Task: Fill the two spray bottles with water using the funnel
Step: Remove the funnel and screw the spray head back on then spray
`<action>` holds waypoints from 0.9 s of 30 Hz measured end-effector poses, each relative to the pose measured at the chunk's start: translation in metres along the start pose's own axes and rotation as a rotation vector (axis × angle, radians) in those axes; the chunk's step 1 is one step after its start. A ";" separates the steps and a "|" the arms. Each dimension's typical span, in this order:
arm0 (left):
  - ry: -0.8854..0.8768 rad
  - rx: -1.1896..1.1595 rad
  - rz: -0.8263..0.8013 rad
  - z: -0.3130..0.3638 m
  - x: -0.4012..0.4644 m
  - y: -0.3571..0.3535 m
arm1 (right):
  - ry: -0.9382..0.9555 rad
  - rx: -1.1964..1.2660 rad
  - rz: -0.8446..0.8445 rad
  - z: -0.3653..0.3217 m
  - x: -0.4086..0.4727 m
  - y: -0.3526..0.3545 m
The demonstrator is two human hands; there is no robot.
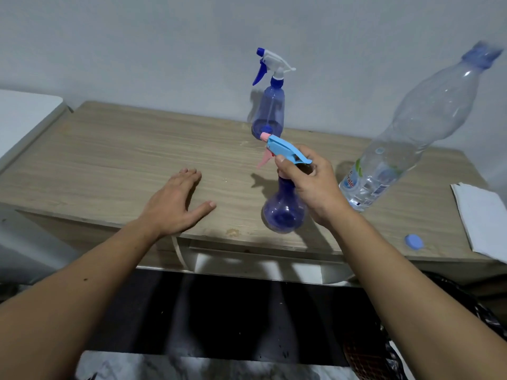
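A round-bellied blue spray bottle (284,212) with a light-blue and pink trigger head (285,150) stands near the table's front edge. My right hand (312,185) grips its neck just under the head. A second, taller blue spray bottle (269,111) with a white and blue trigger head stands behind it by the wall. My left hand (175,204) hovers palm down over the wooden table (123,160), fingers spread and empty. A large clear water bottle (411,127) with a blue cap on top stands at the right. No funnel is visible.
A loose blue cap (414,241) lies near the front right edge. White paper (482,218) rests at the right end. A white surface (24,113) adjoins the table on the left. Dark floor lies below the table front.
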State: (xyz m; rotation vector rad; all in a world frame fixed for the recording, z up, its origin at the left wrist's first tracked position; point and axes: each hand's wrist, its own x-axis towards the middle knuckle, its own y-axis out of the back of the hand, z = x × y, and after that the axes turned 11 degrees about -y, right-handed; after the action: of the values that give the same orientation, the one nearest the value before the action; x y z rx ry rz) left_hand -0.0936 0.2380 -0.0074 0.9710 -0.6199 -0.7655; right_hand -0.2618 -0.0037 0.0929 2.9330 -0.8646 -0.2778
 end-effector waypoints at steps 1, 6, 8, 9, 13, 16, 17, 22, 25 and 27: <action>-0.018 -0.059 0.001 0.008 0.002 -0.001 | 0.008 0.006 -0.013 -0.001 0.000 0.001; -0.090 -0.398 -0.032 0.061 0.024 -0.017 | 0.014 0.065 -0.059 -0.006 0.005 0.000; -0.135 -0.444 -0.010 0.073 0.034 -0.025 | 0.025 0.076 -0.088 -0.007 0.008 -0.002; -0.150 -0.491 0.017 0.075 0.037 -0.028 | 0.038 0.075 -0.100 -0.007 0.011 -0.004; -0.120 -0.621 0.113 0.067 0.049 -0.034 | 0.077 0.032 -0.128 -0.010 0.025 -0.007; -0.095 -0.639 0.175 0.058 0.057 -0.029 | 0.086 0.027 -0.135 -0.016 0.043 -0.014; -0.085 -0.645 0.200 0.055 0.060 -0.026 | 0.089 0.029 -0.138 -0.018 0.050 -0.019; -0.040 -0.675 0.300 0.041 0.083 -0.005 | 0.104 0.037 -0.097 -0.032 0.093 -0.044; -0.002 -0.705 0.319 0.028 0.101 0.005 | 0.117 0.010 -0.084 -0.041 0.117 -0.060; 0.023 -0.737 0.334 0.019 0.115 0.007 | 0.119 0.004 -0.075 -0.046 0.135 -0.069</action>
State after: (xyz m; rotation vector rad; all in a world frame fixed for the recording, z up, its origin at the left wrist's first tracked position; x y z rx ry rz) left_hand -0.0391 0.1393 0.0214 0.1907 -0.4104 -0.6082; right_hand -0.1052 -0.0183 0.1095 2.9546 -0.7409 -0.1040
